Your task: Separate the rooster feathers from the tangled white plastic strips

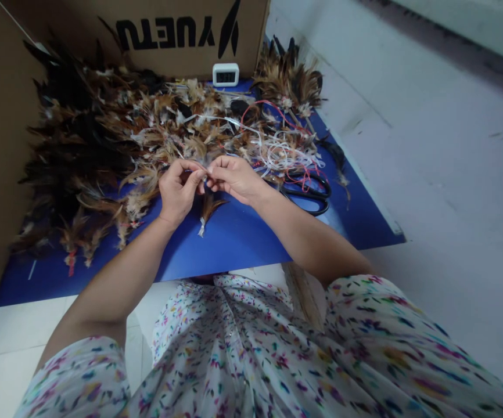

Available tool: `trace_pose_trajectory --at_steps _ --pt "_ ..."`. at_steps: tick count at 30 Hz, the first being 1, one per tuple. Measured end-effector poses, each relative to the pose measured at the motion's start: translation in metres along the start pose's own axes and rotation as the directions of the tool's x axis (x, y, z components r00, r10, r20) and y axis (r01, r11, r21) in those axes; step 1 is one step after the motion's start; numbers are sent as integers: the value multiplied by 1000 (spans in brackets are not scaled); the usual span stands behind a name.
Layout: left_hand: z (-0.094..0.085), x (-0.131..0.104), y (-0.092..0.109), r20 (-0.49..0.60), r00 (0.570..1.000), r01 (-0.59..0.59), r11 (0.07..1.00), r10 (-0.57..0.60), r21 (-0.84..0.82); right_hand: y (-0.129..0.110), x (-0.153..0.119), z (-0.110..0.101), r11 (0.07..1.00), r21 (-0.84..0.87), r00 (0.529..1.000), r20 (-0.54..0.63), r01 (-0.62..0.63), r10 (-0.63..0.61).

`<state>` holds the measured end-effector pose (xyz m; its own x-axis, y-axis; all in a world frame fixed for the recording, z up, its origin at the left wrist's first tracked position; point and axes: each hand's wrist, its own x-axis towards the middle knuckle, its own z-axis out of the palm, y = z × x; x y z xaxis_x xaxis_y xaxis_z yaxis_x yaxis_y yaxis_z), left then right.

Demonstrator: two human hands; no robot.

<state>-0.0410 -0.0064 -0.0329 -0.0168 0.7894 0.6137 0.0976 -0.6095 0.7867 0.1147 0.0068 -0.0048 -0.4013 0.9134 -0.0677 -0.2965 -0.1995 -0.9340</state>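
Small feather bundle [209, 204] pinched between both hands over the blue board [234, 244]

Left hand [177, 191] and right hand [234, 177] are met fingertip to fingertip, fingers pressed together on the bundle's top; its tied end is hung just inside the board's near edge. Feather pile [103, 145] is spread across the board's far and left part, scissors [310, 194] right of the hands, cardboard box [182, 29] and small clock [226, 74] at the far edge; bare board is left only along the near edge

The white clock's [226, 75] digits are too small to read.
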Motion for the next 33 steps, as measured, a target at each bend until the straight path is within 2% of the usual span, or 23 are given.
trace_pose_trajectory --at_steps 3,6,8,10,12,14,22,33 --pt "0 0 0 6 1000 9 1000 -9 21 -1 1 -5 994 -109 999 42 29 -25" --pt "0 1 -2 21 999 23 999 -24 38 -3 1 -11 932 -340 991 91 128 -103" --pt "-1 1 -3 36 999 37 999 -38 30 -5 -1 -14 826 -524 978 123 209 -169" --pt "-1 1 -6 59 997 57 998 -58 9 -8 -3 -15 680 -673 954 157 292 -255" --pt "-1 1 -8 79 993 83 996 -82 -11 -10 -6 -15 554 -750 920 191 361 -342" --pt "-1 1 -10 93 990 110 993 -106 -33 -11 -7 -15 506 -766 897 206 396 -391" --pt "0 2 -12 75 978 205 972 -197 -117 -5 -2 -19 636 -657 901 173 406 -397" --pt "1 3 -9 78 956 294 936 -284 -195 -5 0 -20 660 -638 898 120 396 -423"
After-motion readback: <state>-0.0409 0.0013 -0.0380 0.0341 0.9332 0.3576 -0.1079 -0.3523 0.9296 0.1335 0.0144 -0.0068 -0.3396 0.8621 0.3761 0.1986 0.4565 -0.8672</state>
